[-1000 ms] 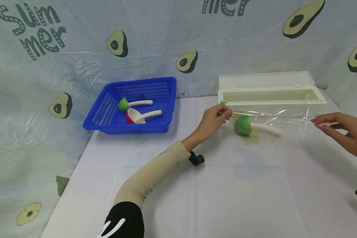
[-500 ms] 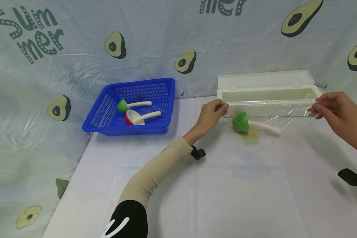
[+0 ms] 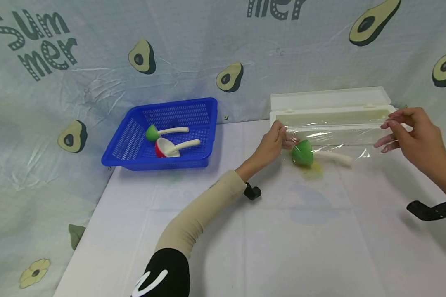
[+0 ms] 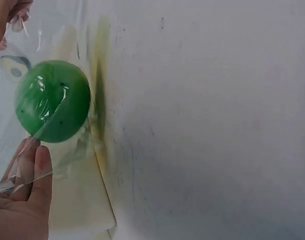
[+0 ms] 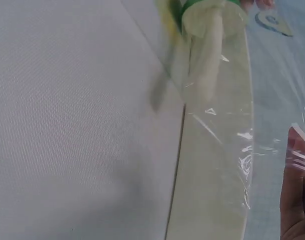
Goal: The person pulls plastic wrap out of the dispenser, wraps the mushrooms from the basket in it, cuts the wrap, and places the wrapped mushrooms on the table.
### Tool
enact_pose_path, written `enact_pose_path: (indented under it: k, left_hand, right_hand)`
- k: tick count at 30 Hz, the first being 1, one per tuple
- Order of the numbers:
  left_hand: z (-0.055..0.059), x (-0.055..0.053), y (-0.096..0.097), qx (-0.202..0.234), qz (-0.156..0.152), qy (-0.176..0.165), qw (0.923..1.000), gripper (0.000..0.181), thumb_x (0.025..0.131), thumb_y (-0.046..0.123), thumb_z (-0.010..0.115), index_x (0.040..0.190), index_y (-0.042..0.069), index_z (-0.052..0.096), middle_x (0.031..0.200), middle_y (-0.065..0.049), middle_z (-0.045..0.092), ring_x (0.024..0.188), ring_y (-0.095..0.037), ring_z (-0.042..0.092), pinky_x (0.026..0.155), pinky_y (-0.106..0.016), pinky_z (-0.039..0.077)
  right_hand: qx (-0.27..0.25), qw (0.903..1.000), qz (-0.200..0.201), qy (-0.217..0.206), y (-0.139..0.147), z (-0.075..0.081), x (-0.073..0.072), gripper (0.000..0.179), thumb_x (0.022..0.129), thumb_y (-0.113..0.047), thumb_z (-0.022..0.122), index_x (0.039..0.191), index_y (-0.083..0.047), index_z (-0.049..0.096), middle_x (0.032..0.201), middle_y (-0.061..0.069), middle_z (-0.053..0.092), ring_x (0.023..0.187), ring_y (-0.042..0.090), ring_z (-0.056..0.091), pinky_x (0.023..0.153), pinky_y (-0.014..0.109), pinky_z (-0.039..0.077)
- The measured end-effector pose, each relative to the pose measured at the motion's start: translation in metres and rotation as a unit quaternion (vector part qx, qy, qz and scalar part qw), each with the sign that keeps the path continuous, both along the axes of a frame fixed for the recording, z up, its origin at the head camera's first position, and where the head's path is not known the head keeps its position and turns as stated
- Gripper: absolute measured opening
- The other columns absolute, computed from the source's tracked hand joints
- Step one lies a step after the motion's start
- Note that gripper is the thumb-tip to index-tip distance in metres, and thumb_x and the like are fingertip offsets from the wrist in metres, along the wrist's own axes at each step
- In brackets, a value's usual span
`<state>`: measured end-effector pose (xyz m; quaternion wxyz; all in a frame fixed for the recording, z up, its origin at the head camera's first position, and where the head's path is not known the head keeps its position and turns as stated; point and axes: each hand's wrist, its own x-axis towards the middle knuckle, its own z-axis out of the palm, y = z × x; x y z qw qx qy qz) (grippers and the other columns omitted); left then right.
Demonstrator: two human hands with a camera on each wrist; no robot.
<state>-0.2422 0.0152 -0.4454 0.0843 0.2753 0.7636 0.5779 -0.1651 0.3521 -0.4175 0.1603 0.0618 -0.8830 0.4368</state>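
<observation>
A sheet of clear plastic wrap (image 3: 334, 134) stretches between my two hands. My left hand (image 3: 273, 142) holds its left end, with the fingertips showing through the film beside the bowl of a green ladle (image 3: 302, 153). On the right, my right hand (image 3: 418, 134) pinches the other end between thumb and fingers. Bowl facing left, the ladle lies on the table with its white handle pointing right, seen through the film. In the left wrist view the round green bowl (image 4: 52, 102) sits just past my left fingers (image 4: 41, 170). The right wrist view shows the white handle (image 5: 210, 60) under the film.
Behind the film stands a long white box (image 3: 330, 91), its lid raised against the patterned backdrop. A blue basket (image 3: 115, 153) at the left holds a green ladle (image 3: 174, 130) and a red one (image 3: 187, 143), both with white handles.
My right hand has moved up and back towards the box with its end of the plastic wrap. My left hand has moved slightly right, its fingers now spread behind the film near the ladle.
</observation>
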Motion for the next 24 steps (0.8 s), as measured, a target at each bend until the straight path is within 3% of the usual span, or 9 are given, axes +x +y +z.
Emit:
enact_pose_path:
  k: [4,6,9,12,14,18,21,24]
  left_hand:
    - [0.001,0.005,-0.003,0.023,0.016,-0.046,0.9986,0.027,0.113,0.022,0.026,0.102,0.002,0.039,0.112,-0.023,0.073,0.098,-0.028,0.075,0.078,-0.032,0.061]
    - [0.000,0.006,-0.005,0.032,0.024,-0.075,0.9964,0.025,0.114,0.019,0.027,0.103,0.002,0.042,0.110,-0.024,0.073,0.098,-0.031,0.074,0.077,-0.031,0.061]
    - [-0.004,0.007,-0.006,0.043,0.031,-0.117,0.9917,0.023,0.113,0.015,0.029,0.106,0.000,0.045,0.110,-0.026,0.072,0.101,-0.036,0.072,0.077,-0.033,0.061]
    - [-0.008,0.006,-0.007,0.044,0.033,-0.146,0.9877,0.022,0.113,0.014,0.032,0.106,-0.001,0.046,0.109,-0.026,0.072,0.102,-0.037,0.072,0.078,-0.034,0.061]
    - [-0.009,0.006,-0.006,0.037,0.033,-0.154,0.9868,0.023,0.113,0.016,0.034,0.105,-0.001,0.047,0.108,-0.024,0.073,0.100,-0.034,0.073,0.078,-0.035,0.061]
    - [-0.008,0.006,-0.005,0.001,0.044,-0.143,0.9888,0.023,0.112,0.019,0.041,0.103,0.000,0.051,0.102,-0.018,0.076,0.090,-0.026,0.076,0.075,-0.034,0.061]
    - [-0.007,0.007,-0.003,-0.075,0.072,-0.105,0.9891,0.023,0.110,0.021,0.047,0.099,0.003,0.055,0.092,-0.011,0.075,0.079,-0.015,0.073,0.069,-0.026,0.057]
    - [-0.010,0.010,0.000,-0.169,0.085,-0.062,0.9799,0.023,0.108,0.021,0.052,0.092,0.005,0.057,0.080,-0.005,0.070,0.067,-0.010,0.065,0.059,-0.021,0.051]
  right_hand:
    - [0.004,0.9997,-0.007,-0.021,-0.002,-0.003,0.001,0.029,0.109,-0.015,0.047,0.121,-0.041,0.040,0.099,-0.024,0.054,0.051,0.003,0.064,0.046,0.017,0.049]
    - [0.026,0.9986,-0.017,-0.043,-0.003,-0.007,0.001,0.021,0.109,-0.019,0.047,0.122,-0.035,0.043,0.099,-0.022,0.056,0.050,0.010,0.063,0.044,0.020,0.047]
    - [0.071,0.9933,-0.023,-0.088,-0.007,-0.016,0.001,0.023,0.110,-0.026,0.043,0.130,-0.014,0.046,0.107,0.001,0.066,0.051,0.018,0.061,0.044,0.025,0.044]
    - [0.115,0.9862,-0.011,-0.118,-0.009,-0.027,-0.001,0.038,0.111,-0.026,0.040,0.133,0.005,0.040,0.115,0.030,0.061,0.052,0.021,0.059,0.044,0.029,0.043]
    - [0.137,0.9823,0.001,-0.127,-0.010,-0.034,-0.001,0.034,0.111,-0.021,0.043,0.129,0.007,0.040,0.115,0.034,0.060,0.052,0.020,0.058,0.044,0.029,0.043]
    - [0.171,0.9778,0.018,-0.120,-0.008,-0.042,-0.001,0.024,0.107,-0.011,0.051,0.119,0.008,0.042,0.107,0.035,0.061,0.052,0.019,0.056,0.044,0.029,0.041]
    - [0.191,0.9741,0.021,-0.118,-0.006,-0.044,-0.002,0.022,0.106,-0.008,0.054,0.115,0.006,0.040,0.087,0.028,0.062,0.053,0.021,0.054,0.044,0.030,0.038]
    - [0.215,0.9672,0.030,-0.133,-0.006,-0.043,-0.003,0.023,0.105,-0.008,0.055,0.113,0.005,0.037,0.072,0.017,0.057,0.057,0.023,0.051,0.046,0.032,0.036]
